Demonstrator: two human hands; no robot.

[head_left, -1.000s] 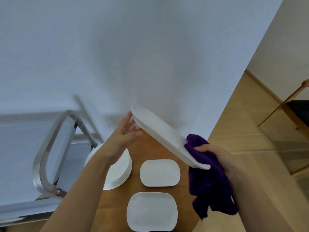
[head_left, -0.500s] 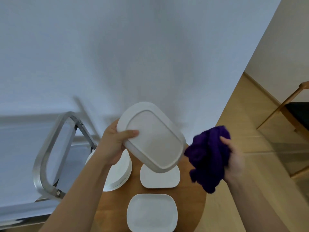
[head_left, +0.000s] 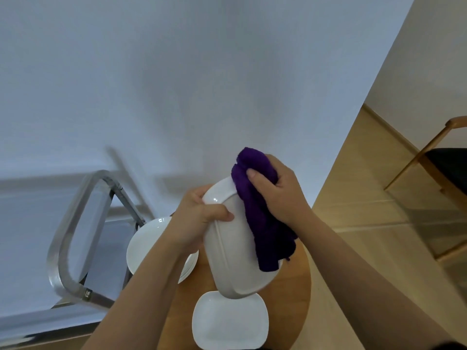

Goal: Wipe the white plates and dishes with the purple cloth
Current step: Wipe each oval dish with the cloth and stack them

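The dish (head_left: 235,251) we are wiping is up in the air above the round wooden tabletop (head_left: 298,294), tilted steeply with its underside turned toward us. Our left hand (head_left: 199,218) grips its upper left edge, thumb curled over the near face and fingers wrapped behind the rim. Our right hand (head_left: 278,195) has its fingers bunched round the purple cloth (head_left: 262,223), which it presses against the dish's upper right edge while the loose end hangs down over the right side.

To do this well, we judge that the left hand should clamp firmly, since the glazed surface is likely slick and the cloth pushes sideways against it. We sweep the cloth down the long side in overlapping passes, keeping a flat pad of fabric under the fingers instead of a tight wad, and we turn the dish with the left hand to reach the rim it covers. We keep the dish over the tabletop, not the floor.

Below, a second white dish (head_left: 230,322) lies on the near tabletop, and a stack of round plates (head_left: 146,246) sits to the left, partly hidden by our forearm. Whether those are wiped already, we cannot tell.
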